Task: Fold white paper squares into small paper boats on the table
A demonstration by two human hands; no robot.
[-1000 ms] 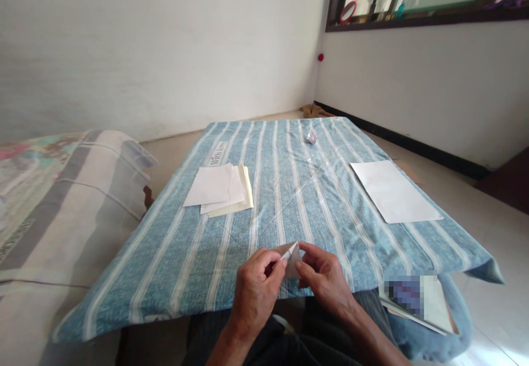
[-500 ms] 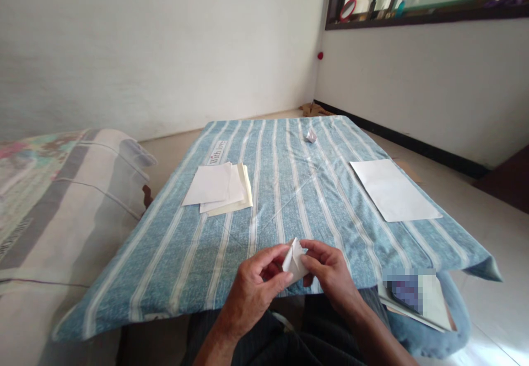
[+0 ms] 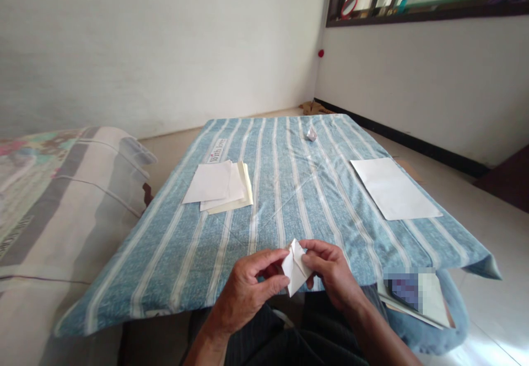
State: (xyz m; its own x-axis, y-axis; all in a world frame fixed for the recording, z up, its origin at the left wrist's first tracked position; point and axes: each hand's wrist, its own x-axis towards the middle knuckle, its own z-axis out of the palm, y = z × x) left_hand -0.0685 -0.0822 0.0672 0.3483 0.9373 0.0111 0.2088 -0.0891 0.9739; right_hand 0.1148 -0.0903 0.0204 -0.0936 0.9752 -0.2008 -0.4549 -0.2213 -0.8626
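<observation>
A small folded piece of white paper (image 3: 295, 269) is held between my two hands at the near edge of the table. My left hand (image 3: 252, 280) pinches its left side between thumb and fingers. On the other side, my right hand (image 3: 329, 269) grips the paper with the thumb on its face and fingers behind, partly hidden. The paper is diamond-shaped, with one point up, one point down and a crease line across its front.
A blue striped tablecloth (image 3: 285, 189) covers the table. Loose paper sheets (image 3: 210, 181) lie on the left, a large white sheet (image 3: 394, 188) on the right, and a small folded paper shape (image 3: 311, 134) at the back. A blue stool (image 3: 454, 333) holding papers stands at the lower right.
The folded paper has turned and opened into a diamond, its lower point now showing between my hands. My left thumb has drawn back slightly to the left.
</observation>
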